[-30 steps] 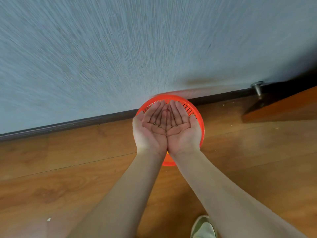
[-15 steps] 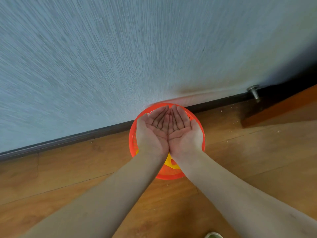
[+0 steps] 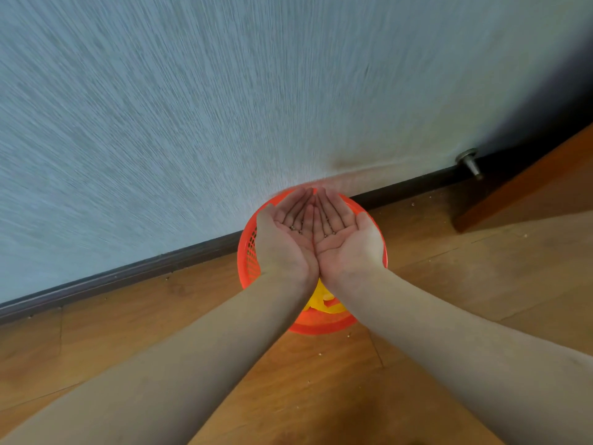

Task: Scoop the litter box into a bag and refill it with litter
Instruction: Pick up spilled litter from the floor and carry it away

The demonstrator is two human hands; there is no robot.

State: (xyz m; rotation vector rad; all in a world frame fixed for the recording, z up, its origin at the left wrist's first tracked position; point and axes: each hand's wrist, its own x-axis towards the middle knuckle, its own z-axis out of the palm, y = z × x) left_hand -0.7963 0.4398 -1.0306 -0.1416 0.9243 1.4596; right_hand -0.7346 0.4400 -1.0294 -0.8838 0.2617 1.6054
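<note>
My left hand [image 3: 288,239] and my right hand [image 3: 345,237] are cupped together, palms up, with their inner edges touching. A few small dark litter grains [image 3: 296,227] lie in the palms. Both hands hover over a round orange perforated basket [image 3: 248,261] that stands on the wooden floor against the wall. Something yellow [image 3: 321,303] shows inside the basket below my wrists. Most of the basket's inside is hidden by my hands.
A pale blue textured wall [image 3: 192,123] with a dark baseboard [image 3: 128,274] rises just behind the basket. A metal door stopper [image 3: 470,162] sticks out at the right, beside a wooden door edge [image 3: 529,187]. Loose grains dot the wooden floor [image 3: 465,268].
The view has tilted, so the basket sits lower in the frame and more of its near rim and the yellow thing show. My cupped hands stay together above it.
</note>
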